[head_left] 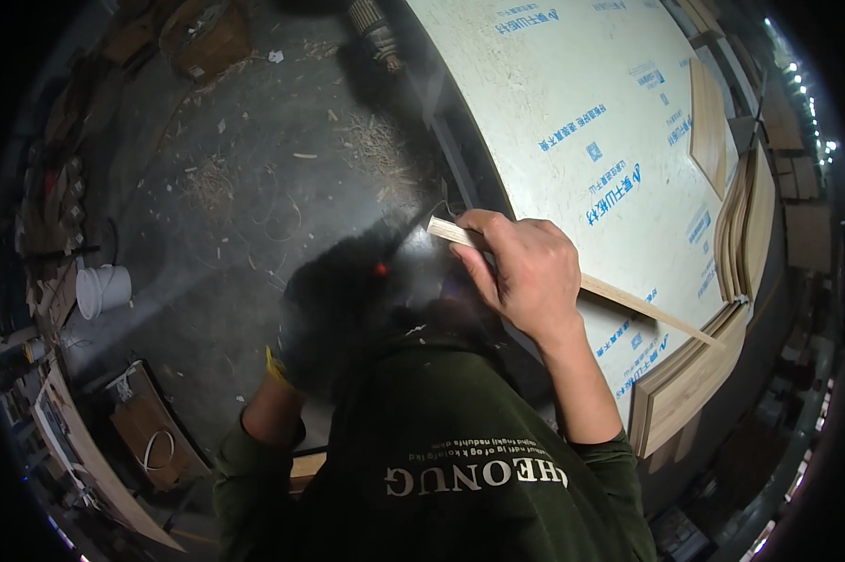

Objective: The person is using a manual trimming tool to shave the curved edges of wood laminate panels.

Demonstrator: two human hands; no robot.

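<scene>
My bare right hand [532,267] is closed round a long, narrow wooden strip [647,307]. Its pale near end juts out past my thumb and forefinger, over the dark floor. From my hand the strip slants across the table to the right, where its far end meets a stack of wooden boards [689,379]. On the left, my left hand [301,348] is mostly lost in dark shadow, with a yellow edge like a glove cuff at the wrist. Its fingers cannot be made out.
A white-topped table [535,84] with blue print fills the right side. Curved wooden boards [745,225] lie along its right edge. Wood shavings [375,145] litter the grey floor. A white bucket [103,290] and a cardboard box [151,436] stand at the left.
</scene>
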